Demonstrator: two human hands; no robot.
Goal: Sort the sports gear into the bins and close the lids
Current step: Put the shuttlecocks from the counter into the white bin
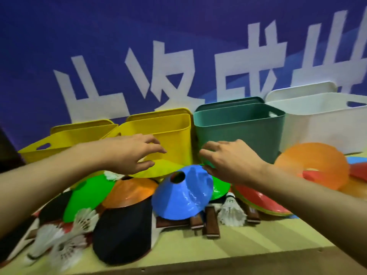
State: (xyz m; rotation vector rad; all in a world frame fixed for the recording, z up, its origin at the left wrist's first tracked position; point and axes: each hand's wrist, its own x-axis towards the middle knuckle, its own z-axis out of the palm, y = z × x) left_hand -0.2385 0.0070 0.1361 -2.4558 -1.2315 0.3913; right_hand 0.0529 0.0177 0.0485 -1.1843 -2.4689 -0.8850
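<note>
Flat disc cones, shuttlecocks and table tennis paddles lie heaped on the table in front of a row of open bins. My left hand (135,153) reaches with spread fingers over a yellow cone (158,168), its thumb touching the cone's top. My right hand (228,161) is over the far rim of a green cone (218,188) that lies under a blue cone (184,195); thumb and fingers pinch that rim. Behind the hands stand two yellow bins (59,143) (170,130), a green bin (238,130) and a white bin (317,124).
A lid leans behind each bin. Nearby lie another green cone (89,195), orange cones (131,191) (313,163), a red cone stack (262,199), a black paddle (123,231), wooden paddle handles (212,223) and shuttlecocks (232,213) (47,239). The table's front edge (218,261) runs close below.
</note>
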